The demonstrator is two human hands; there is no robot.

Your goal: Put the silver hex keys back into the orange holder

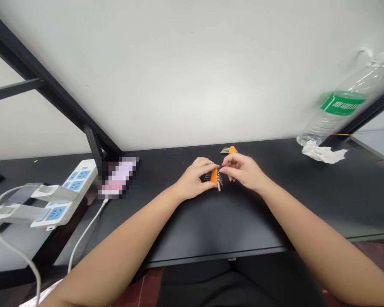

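My left hand (193, 177) is closed around an orange hex key holder (214, 175), thumb at its near end and fingers at its far end. Several metal hex keys (219, 184) stick out from both sides of it. My right hand (243, 170) meets it from the right, thumb and forefinger pinched on a small dark hex key at the holder's far end, mostly hidden by the fingertips. Just behind my right hand lies a second orange holder (232, 149) with metal keys fanning out to the left.
On the black table (217, 226), a clear bottle (342, 102) with a green label leans at the back right beside crumpled tissue (323, 152). To the left are a blurred-out phone (120, 177), its white cable (86, 232), and a power strip (80, 179) with plugged-in chargers.
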